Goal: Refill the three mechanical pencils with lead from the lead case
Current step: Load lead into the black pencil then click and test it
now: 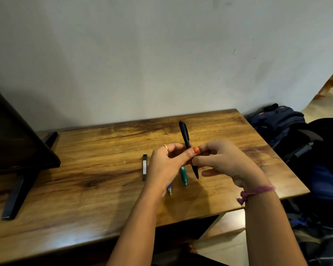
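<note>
A pale grey-white wall, scuffed with a few dark specks, fills the upper half of the view. Against it stands a wooden table with strong brown grain and darker streaks; its right edge ends before a gap of light floor. On the table's left side sits a dark monitor on splayed black legs, angled toward the middle. Off the table's right end, a blue backpack leans at the wall, with more dark bags or fabric heaped nearer the viewer.

Both forearms reach in from the bottom. The right wrist wears a pinkish thread band. The left hand, with a ring on one finger, and the right hand meet above the table's centre, each pinching the black pencil, which is held nearly upright, cap end away and tip pointing down toward the viewer. Exactly how the right fingers sit on the barrel is blurred.

Lying on the wood beneath the hands are the green pencil and, just left of it, the blue pencil, both mostly covered, tips toward the viewer. The lead case, a slim dark stick, lies flat just left of the left hand.
</note>
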Motion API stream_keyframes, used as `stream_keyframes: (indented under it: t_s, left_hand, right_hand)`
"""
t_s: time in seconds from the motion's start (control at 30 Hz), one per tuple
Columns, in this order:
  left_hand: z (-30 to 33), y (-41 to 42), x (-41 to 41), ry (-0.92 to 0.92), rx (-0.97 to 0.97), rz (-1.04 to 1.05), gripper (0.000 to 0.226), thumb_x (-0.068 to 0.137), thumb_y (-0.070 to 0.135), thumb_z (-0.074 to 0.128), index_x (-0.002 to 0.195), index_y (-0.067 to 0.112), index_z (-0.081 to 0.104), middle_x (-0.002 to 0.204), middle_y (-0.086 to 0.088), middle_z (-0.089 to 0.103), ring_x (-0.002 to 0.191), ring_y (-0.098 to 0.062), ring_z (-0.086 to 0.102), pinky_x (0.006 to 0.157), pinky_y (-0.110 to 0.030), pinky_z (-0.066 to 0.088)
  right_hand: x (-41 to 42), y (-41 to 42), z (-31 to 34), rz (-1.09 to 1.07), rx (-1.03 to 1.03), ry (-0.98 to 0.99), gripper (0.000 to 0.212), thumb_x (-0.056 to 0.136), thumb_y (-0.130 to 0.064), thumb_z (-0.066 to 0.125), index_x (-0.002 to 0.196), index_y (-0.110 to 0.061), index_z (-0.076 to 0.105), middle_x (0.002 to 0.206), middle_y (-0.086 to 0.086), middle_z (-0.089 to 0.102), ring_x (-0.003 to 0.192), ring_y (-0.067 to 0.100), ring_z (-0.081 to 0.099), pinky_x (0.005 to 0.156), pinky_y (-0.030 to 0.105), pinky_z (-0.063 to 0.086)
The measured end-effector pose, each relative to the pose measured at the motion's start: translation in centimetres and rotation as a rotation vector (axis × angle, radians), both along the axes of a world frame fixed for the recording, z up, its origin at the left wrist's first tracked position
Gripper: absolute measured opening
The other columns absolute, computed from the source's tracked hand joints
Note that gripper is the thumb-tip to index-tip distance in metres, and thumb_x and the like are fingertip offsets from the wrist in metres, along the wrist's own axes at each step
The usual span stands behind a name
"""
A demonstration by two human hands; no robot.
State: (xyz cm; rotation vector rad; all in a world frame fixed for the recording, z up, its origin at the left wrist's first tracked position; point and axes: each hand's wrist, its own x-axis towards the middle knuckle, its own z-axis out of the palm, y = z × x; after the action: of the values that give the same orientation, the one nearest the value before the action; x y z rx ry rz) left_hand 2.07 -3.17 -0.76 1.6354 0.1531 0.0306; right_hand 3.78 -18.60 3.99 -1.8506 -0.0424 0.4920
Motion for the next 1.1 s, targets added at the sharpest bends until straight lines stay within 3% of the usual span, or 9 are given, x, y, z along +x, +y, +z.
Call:
stream_keyframes:
  t_s: [0.17,0.37,0.5,0.57,0.73,0.87,1.0,1.07,1.1]
  left_hand:
    - [-0.1,-0.4,0.2,-0.006,-0.076,0.006,0.029,0.071,0.038,0.079,0.096,0.024,0.074,0.088,0.008,0.076,0.085,-0.007,0.071,0.074,-0.022,0.057]
    - [-0.6,-0.3,0.1,-0.02,-0.063,0.047,0.017,0.073,0.033,0.08,0.09,0.031,0.074,0.088,0.011,0.075,0.087,-0.006,0.071,0.075,-0.022,0.055]
    - [-0.8,-0.4,0.1,-0.026,-0.011,0.064,0.013,0.069,0.039,0.081,0.08,0.04,0.074,0.088,0.016,0.074,0.088,-0.003,0.069,0.082,-0.027,0.055]
    - [-0.8,-0.5,0.0,-0.031,0.005,0.062,0.012,0.068,0.041,0.081,0.075,0.045,0.073,0.087,0.018,0.074,0.088,-0.002,0.068,0.081,-0.027,0.054]
    - [-0.8,-0.7,0.0,-0.018,0.008,0.014,0.017,0.07,0.039,0.082,0.085,0.034,0.075,0.086,0.012,0.075,0.086,-0.006,0.071,0.083,-0.035,0.056]
    - [-0.7,-1.0,0.0,-0.047,0.011,-0.002,0.018,0.069,0.036,0.084,0.082,0.032,0.073,0.085,0.013,0.075,0.085,-0.005,0.07,0.082,-0.035,0.058]
    - [-0.8,-1.1,-0.1,-0.068,0.005,-0.02,0.018,0.068,0.034,0.084,0.082,0.032,0.072,0.084,0.013,0.075,0.085,-0.006,0.071,0.08,-0.033,0.058]
    - [-0.8,-1.1,-0.1,-0.091,0.004,-0.038,0.017,0.068,0.032,0.083,0.081,0.033,0.072,0.084,0.013,0.075,0.084,-0.005,0.071,0.077,-0.027,0.057]
    - [-0.7,-1.2,-0.1,-0.102,0.003,-0.049,0.017,0.068,0.031,0.083,0.081,0.033,0.073,0.084,0.013,0.075,0.083,-0.004,0.071,0.074,-0.023,0.056]
  right_hand:
    - [0.1,-1.2,-0.3,-0.003,0.012,-0.038,0.01,0.081,-0.012,0.074,0.091,-0.012,0.072,0.081,0.002,0.076,0.077,0.01,0.072,0.058,0.022,0.057]
    - [0.9,-2.6,-1.2,-0.33,0.086,-0.149,0.003,0.086,-0.01,0.069,0.089,-0.011,0.069,0.086,0.007,0.073,0.069,0.01,0.07,0.054,0.019,0.053]
    - [1.9,-3.4,-3.2,-0.397,-0.354,-0.306,0.006,0.089,-0.011,0.065,0.086,-0.014,0.069,0.088,0.008,0.071,0.085,0.022,0.068,0.075,0.037,0.058]
    - [2.2,-3.5,-4.3,-0.336,-0.561,-0.338,0.007,0.089,-0.015,0.066,0.093,-0.016,0.072,0.092,0.005,0.07,0.087,0.019,0.064,0.082,0.036,0.055]
    - [2.7,-3.1,-5.6,-0.225,-0.678,-0.356,0.01,0.087,-0.028,0.07,0.093,-0.022,0.074,0.08,-0.007,0.06,0.073,0.007,0.051,0.07,0.025,0.044]
    - [3.2,-2.4,-6.0,-0.183,-0.791,-0.409,0.01,0.088,-0.027,0.067,0.09,-0.02,0.075,0.084,0.0,0.067,0.078,0.017,0.059,0.066,0.027,0.047]
    - [3.5,-2.6,-6.1,-0.133,-0.752,-0.38,0.01,0.09,-0.022,0.064,0.089,-0.016,0.072,0.077,-0.003,0.063,0.072,0.011,0.058,0.061,0.02,0.044]
    - [3.3,-2.7,-5.6,-0.172,-0.521,-0.318,0.009,0.089,-0.02,0.066,0.083,-0.014,0.069,0.073,-0.004,0.063,0.07,0.007,0.058,0.059,0.017,0.046]
    - [3.0,-2.7,-5.0,-0.221,-0.285,-0.252,0.009,0.088,-0.017,0.067,0.082,-0.01,0.069,0.073,-0.001,0.067,0.07,0.009,0.062,0.06,0.019,0.05]
